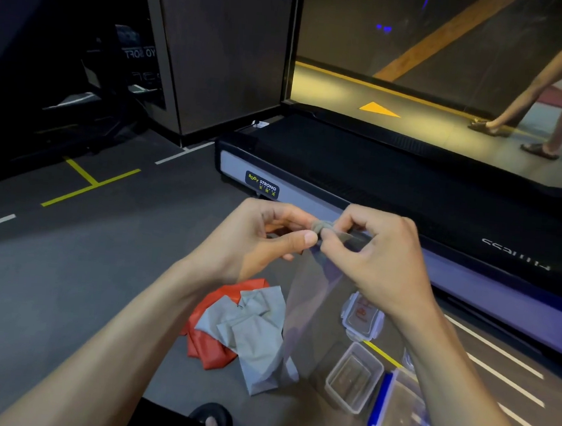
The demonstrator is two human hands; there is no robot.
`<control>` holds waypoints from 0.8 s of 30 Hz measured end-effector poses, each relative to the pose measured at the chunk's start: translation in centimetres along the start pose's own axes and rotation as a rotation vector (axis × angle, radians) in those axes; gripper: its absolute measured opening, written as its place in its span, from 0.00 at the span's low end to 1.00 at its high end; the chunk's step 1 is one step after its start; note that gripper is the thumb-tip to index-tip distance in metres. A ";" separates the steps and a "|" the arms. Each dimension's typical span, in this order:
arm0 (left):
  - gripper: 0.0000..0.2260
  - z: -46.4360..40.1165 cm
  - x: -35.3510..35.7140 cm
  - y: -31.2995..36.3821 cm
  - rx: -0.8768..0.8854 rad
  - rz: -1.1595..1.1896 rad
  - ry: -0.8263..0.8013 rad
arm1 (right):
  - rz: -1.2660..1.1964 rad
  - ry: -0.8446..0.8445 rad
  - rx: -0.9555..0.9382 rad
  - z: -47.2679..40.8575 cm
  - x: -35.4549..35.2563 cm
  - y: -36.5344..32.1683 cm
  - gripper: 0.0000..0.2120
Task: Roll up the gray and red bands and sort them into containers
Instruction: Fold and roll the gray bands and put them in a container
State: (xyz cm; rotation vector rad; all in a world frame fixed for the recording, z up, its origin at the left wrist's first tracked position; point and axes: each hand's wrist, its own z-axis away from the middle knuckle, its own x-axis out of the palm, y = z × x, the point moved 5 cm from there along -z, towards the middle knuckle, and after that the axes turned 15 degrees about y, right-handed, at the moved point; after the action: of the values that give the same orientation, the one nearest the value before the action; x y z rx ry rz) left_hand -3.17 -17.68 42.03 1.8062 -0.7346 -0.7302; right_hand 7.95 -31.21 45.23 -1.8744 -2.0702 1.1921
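Both forearms reach forward from the lower edge of view, hands raised above the floor and meeting in front of the treadmill [410, 190]. Left hand [263, 242]: back of hand and thumb toward the viewer, thumb stretched rightward, fingers curled, pinching the left side of a small rolled end. Right hand [378, 255]: knuckles up, fingers bent inward, grip narrow, pinching the same roll from the right.

The held thing is a gray band [314, 283]. Its rolled end sits between the two sets of fingertips, roll axis running roughly left to right. The loose length hangs nearly straight down from the roll, long axis vertical, thin enough that the floor shows dimly through it. Its lower end reaches down beside the pile; whether it touches the floor, cannot tell.

On the floor below the hands: a heap of gray bands [255, 333], crumpled and folded, lying on top of red bands [213, 349] that show at the heap's left and upper edges.

Right of the heap: a clear lid [362, 318] with snap tabs, lying flat; nearer, an open clear container [353, 377]; nearer still, partly under the right forearm, a second clear container [400, 420] with a blue clip on its left edge.

A sandalled foot [210, 419] at bottom centre.
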 end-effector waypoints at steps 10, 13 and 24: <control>0.05 0.0 0.1 0.1 -0.001 0.006 0.025 | 0.008 -0.029 0.037 0.1 0.0 -0.1 0.11; 0.04 0.0 0.2 0.3 -0.002 0.015 0.033 | 0.003 -0.041 0.047 0.1 0.0 -0.1 0.11; 0.04 0.0 -0.1 0.4 -0.032 0.039 0.089 | -0.037 -0.079 0.066 0.1 0.1 -0.6 0.11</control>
State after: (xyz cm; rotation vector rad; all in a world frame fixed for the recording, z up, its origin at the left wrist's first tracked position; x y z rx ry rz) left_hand -3.32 -17.77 42.45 1.7790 -0.6940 -0.6287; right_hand 7.37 -31.17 45.50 -1.7810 -2.0680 1.3288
